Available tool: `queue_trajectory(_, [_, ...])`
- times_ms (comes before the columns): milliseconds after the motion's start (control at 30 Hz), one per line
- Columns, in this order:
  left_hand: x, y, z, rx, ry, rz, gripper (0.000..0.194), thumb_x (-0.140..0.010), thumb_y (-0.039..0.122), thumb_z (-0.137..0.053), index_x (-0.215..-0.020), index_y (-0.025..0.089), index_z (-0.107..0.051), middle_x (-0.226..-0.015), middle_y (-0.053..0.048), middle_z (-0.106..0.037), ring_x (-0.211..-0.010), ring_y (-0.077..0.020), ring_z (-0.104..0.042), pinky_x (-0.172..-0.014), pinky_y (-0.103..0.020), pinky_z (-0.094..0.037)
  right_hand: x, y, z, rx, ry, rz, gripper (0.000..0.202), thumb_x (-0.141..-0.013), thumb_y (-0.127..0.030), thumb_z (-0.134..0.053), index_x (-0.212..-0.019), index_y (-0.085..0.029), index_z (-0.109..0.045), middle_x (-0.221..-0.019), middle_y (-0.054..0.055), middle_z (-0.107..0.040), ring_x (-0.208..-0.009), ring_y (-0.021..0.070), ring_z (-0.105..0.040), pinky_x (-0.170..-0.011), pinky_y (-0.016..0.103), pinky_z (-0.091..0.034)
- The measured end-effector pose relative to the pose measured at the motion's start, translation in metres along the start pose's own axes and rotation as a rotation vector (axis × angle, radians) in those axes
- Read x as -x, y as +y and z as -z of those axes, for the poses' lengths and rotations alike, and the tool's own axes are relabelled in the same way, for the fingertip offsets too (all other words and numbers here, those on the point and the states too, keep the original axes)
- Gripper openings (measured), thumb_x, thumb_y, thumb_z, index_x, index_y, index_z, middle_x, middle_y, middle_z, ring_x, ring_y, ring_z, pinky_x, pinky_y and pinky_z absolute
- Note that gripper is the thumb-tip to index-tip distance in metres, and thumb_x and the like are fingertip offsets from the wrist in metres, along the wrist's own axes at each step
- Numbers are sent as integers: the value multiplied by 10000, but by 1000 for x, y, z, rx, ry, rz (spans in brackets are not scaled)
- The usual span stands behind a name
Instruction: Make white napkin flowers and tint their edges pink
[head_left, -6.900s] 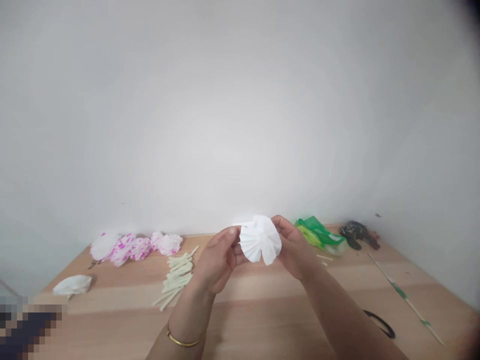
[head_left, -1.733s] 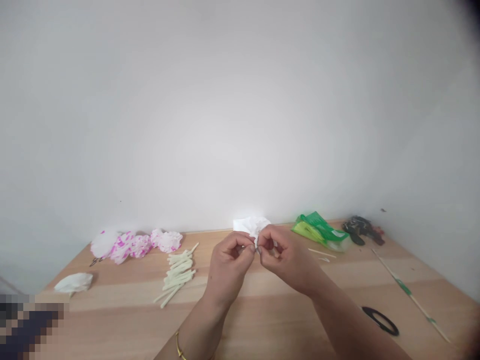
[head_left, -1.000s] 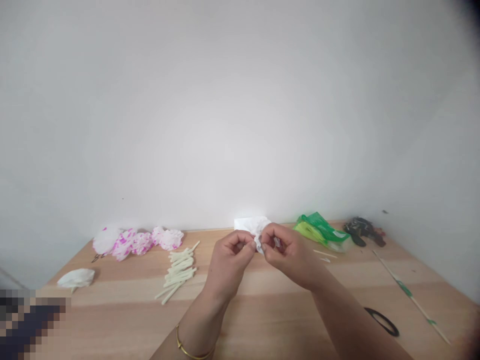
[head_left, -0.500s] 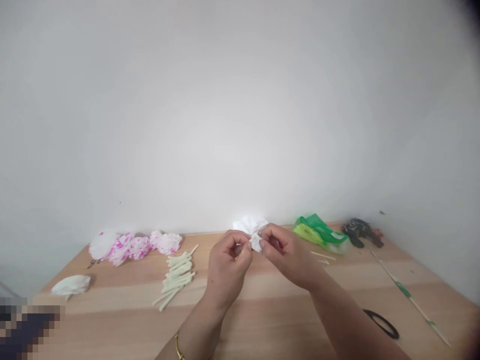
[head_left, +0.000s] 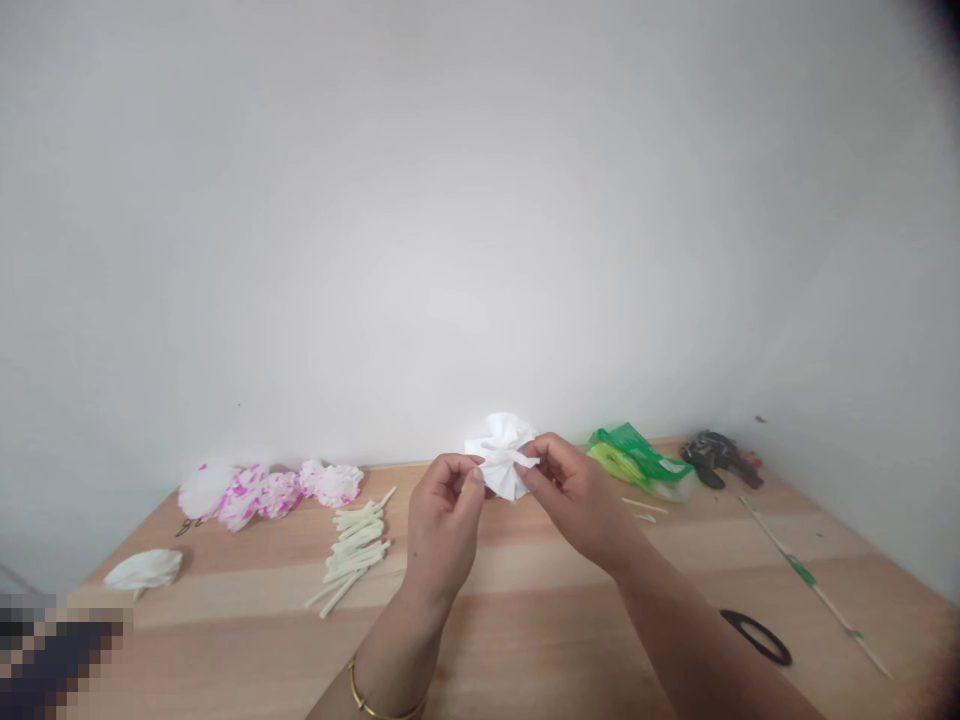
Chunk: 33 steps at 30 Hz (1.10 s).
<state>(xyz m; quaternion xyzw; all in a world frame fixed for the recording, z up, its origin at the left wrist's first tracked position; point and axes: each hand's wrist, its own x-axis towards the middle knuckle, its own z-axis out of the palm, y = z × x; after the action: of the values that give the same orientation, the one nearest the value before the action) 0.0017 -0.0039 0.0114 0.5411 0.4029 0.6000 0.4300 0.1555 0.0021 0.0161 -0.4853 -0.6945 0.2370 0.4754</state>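
A white pleated paper flower point(head_left: 508, 458), gathered at its middle and fanned out above and below, is held up between my two hands over the table. My left hand point(head_left: 448, 515) pinches its left edge between thumb and forefinger. On the other side, the thumb and fingers of my right hand point(head_left: 574, 495) grip its right edge. Behind the flower, a white paper piece point(head_left: 474, 445) partly shows near the wall, mostly covered.
Left on the wooden table point(head_left: 525, 650) are pink-and-white paper flowers point(head_left: 262, 492), a folded white paper piece point(head_left: 144, 569) and pale green sticks point(head_left: 356, 545). To the right lie a green plastic bag point(head_left: 637, 460), dark items point(head_left: 720, 460), a black ring point(head_left: 756, 638) and a long stick point(head_left: 825, 595).
The white flower has turned and its pleats are now spread and visible between my hands. My left hand has shifted slightly left, and my right hand slightly up.
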Motion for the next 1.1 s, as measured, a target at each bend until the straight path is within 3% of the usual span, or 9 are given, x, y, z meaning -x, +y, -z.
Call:
queue_trajectory(167, [5, -9, -8, -133, -64, -9, 215, -773, 312, -646, -925, 180, -571, -864, -26, -619, -770, -141, -583, -718, -257, -477, 0, -1, -4, -79, 16, -58, 130, -877, -319, -505, -822, -202, -519, -630, -44, -469, -580, 116, -445, -543, 226, -358])
queue_trajectory(333, [4, -7, -5, -359, -107, -101, 191, -867, 307, -506, -764, 176, -600, -767, -17, -609, -741, -141, -550, -700, -240, -423, -2, 3, -1, -140, -18, -85, 136, -863, -332, -532, -836, -199, -523, -637, -45, -482, -590, 112, -455, -541, 218, -359])
queue_trajectory(500, [-2, -3, 4, -265, -175, -18, 235, -861, 345, -514, -723, 171, -590, -701, 4, -581, -690, -131, -522, -670, -222, -402, -6, 9, 5, -255, -63, -120, 222, -874, -414, -520, -867, -194, -543, -672, -30, -528, -591, 111, -481, -542, 219, -383])
queue_trajectory(633, [2, -6, -1, -169, -164, -1, 250, -868, 380, -513, -758, 166, -586, -719, -3, -588, -702, -130, -520, -680, -224, -406, -3, 5, -5, -365, -98, -124, 254, -840, -439, -566, -907, -198, -520, -723, -12, -599, -662, 132, -557, -605, 238, -445])
queue_trajectory(833, [-1, -12, -1, -21, -141, 68, 251, -836, 391, -560, -745, 158, -580, -708, -8, -592, -707, -132, -525, -688, -234, -435, 1, 6, -6, -142, 1, -68, 198, -861, -351, -544, -992, -203, -519, -714, -17, -590, -638, 132, -545, -589, 240, -437])
queue_trajectory(967, [-5, -13, 3, 41, -124, 126, 252, -803, 386, -599, -727, 147, -589, -691, -7, -582, -694, -127, -525, -690, -240, -439, -2, 10, 8, -166, -85, -33, 172, -900, -353, -488, -984, -204, -506, -736, -8, -595, -670, 138, -567, -600, 244, -439])
queue_trajectory(1100, [-3, -10, 1, 54, -110, 130, 264, -788, 395, -609, -716, 143, -584, -701, -8, -578, -678, -121, -513, -675, -236, -441, -1, 9, 3, -199, -111, -7, 237, -888, -415, -510, -995, -204, -500, -753, -5, -592, -670, 137, -561, -593, 238, -437])
